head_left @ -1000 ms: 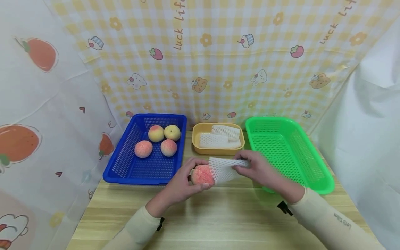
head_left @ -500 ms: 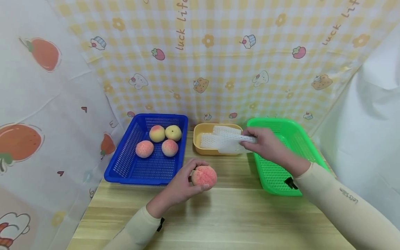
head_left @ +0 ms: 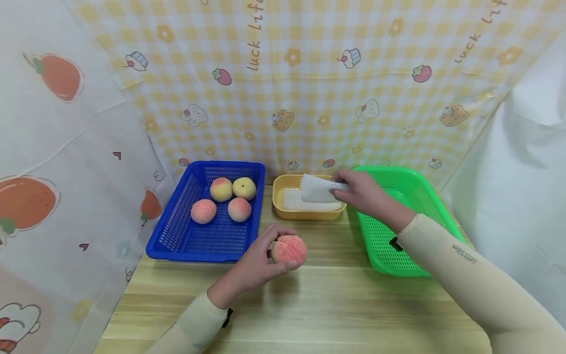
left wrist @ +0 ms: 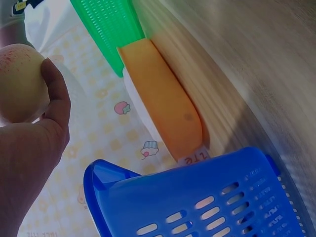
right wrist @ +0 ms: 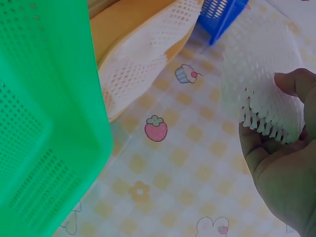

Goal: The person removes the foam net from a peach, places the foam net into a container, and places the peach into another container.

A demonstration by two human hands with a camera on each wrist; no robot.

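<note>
My left hand grips a pinkish peach over the wooden table, between the blue basket and the green one. The same peach looks pale yellow with red specks in the left wrist view. My right hand pinches one end of a white foam fruit net above the small yellow tray. In the right wrist view the thumb presses on the net, with fingers beneath it. More white foam netting lies in the tray, partly covered by the held net.
At the left stands a blue basket with several peaches in it. A green basket stands at the right, partly under my right forearm. Behind them hangs a yellow checked cloth.
The foam net has come off the peach in my left hand. My right hand has carried it back and up, over the yellow tray. The left hand has stayed in place.
</note>
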